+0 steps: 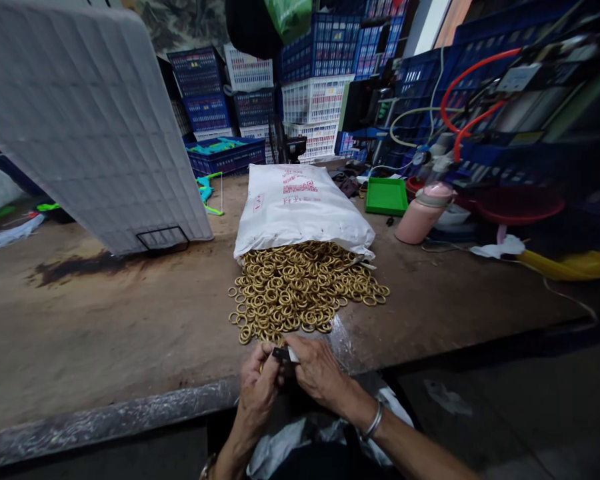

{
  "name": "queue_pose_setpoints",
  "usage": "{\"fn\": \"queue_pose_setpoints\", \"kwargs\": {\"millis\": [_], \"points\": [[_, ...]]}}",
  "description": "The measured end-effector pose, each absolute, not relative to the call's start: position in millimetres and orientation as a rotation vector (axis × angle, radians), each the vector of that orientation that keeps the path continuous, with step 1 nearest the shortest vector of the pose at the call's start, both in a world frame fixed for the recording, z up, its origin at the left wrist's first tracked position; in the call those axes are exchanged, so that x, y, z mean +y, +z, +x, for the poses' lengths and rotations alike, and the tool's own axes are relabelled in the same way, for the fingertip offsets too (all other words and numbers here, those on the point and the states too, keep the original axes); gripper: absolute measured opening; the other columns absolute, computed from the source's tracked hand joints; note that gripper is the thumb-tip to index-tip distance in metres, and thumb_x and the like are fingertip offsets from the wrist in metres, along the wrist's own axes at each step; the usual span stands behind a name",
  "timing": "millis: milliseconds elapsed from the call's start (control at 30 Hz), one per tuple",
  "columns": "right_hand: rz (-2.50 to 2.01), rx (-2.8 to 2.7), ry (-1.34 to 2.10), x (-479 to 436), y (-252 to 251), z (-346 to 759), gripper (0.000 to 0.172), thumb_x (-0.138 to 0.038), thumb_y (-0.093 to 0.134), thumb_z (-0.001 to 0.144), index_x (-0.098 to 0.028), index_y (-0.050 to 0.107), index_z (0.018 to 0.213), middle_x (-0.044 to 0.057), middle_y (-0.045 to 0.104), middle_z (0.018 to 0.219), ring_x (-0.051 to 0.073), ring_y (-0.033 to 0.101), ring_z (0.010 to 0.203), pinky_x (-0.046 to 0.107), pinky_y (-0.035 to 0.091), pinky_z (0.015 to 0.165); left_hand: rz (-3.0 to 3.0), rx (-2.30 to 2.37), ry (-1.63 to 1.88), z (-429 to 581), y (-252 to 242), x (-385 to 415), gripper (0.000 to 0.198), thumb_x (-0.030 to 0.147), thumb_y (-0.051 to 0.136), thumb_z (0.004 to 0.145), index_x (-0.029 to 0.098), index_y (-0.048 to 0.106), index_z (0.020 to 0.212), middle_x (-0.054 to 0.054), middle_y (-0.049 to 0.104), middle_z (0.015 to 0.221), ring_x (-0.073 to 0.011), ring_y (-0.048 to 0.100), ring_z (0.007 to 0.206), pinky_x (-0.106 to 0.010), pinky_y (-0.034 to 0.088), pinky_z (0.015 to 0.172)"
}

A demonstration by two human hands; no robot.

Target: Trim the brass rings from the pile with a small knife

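Observation:
At the table's front edge, my left hand [259, 377] is closed in a pinch, with a bit of a gold-coloured ring [262, 367] showing between the fingers. My right hand [316, 368] grips a small tool with a white part and a flat black end [281, 354]; its exact kind is unclear. The black end meets the left fingertips. Just beyond both hands lies a heap of gold-coloured rings [290, 287], spilling from the open mouth of a white woven sack [300, 207] with red print.
A tall whitish ribbed panel [95, 127] stands at left on a black wire foot [163, 239]. To the right are a green tray [386, 196], a pink bottle [425, 213] and a red bowl [517, 203]. Stacked crates [317, 100] line the back.

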State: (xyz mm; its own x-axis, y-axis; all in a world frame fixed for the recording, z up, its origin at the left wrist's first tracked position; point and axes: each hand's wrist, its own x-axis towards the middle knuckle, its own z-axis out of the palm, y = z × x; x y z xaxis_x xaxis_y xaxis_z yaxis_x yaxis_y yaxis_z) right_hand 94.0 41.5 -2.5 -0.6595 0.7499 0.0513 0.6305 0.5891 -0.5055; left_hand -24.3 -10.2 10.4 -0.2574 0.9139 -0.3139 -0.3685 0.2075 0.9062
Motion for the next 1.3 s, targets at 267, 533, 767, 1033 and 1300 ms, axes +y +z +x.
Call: {"fn": "queue_pose_setpoints", "kwargs": {"millis": [267, 533, 767, 1033, 1300], "points": [[-1.386, -2.512, 0.562, 54.6, -8.2, 99.5, 0.029, -0.007, 0.038, 0.068, -0.017, 0.050, 0.093, 0.004, 0.060, 0.071, 0.015, 0.051, 0.061, 0.025, 0.024, 0.055, 0.558, 1.115, 1.223, -16.8, 21.3, -36.3, 0.032, 0.046, 0.063, 0.069, 0.018, 0.047, 0.066, 0.006, 0.045, 0.048, -0.0041, 0.034, 0.039, -0.016, 0.022, 0.037], [-1.244, -2.381, 0.541, 60.8, -12.7, 79.2, 0.033, -0.004, 0.039, 0.067, -0.018, 0.047, 0.096, 0.003, 0.060, 0.077, 0.015, 0.053, 0.069, 0.023, 0.028, 0.059, 0.295, 0.979, 1.278, -26.1, 11.9, -39.0, 0.031, 0.043, 0.064, 0.069, 0.014, 0.051, 0.070, -0.001, 0.056, 0.069, -0.0020, 0.035, 0.041, -0.014, 0.020, 0.034], [-1.348, -2.489, 0.410, 72.9, -11.0, 59.7, 0.029, -0.010, 0.042, 0.073, -0.019, 0.049, 0.100, 0.004, 0.062, 0.078, 0.017, 0.055, 0.069, 0.026, 0.027, 0.059, 0.177, 0.852, 1.318, -35.6, 4.5, -40.8, 0.026, 0.037, 0.064, 0.070, 0.018, 0.053, 0.084, 0.001, 0.054, 0.067, -0.0023, 0.035, 0.041, -0.013, 0.018, 0.034], [-1.329, -2.443, 0.454, 78.3, -10.1, 58.5, 0.029, -0.008, 0.043, 0.070, -0.020, 0.054, 0.093, 0.003, 0.063, 0.075, 0.015, 0.055, 0.066, 0.024, 0.027, 0.058, 0.061, 0.812, 1.335, -42.2, -1.2, -38.9, 0.031, 0.034, 0.073, 0.062, 0.015, 0.054, 0.077, 0.000, 0.055, 0.068, -0.0003, 0.034, 0.041, -0.011, 0.018, 0.034], [-1.172, -1.745, 1.189, 75.2, -9.1, 70.2, 0.017, -0.030, 0.042, 0.079, -0.018, 0.053, 0.075, -0.002, 0.054, 0.063, 0.011, 0.049, 0.060, 0.021, 0.037, 0.059, 0.285, 1.041, 1.407, -29.5, 0.0, -19.0, 0.031, 0.038, 0.069, 0.066, 0.017, 0.047, 0.072, 0.007, 0.047, 0.058, 0.0000, 0.030, 0.037, -0.011, 0.014, 0.033]]}}
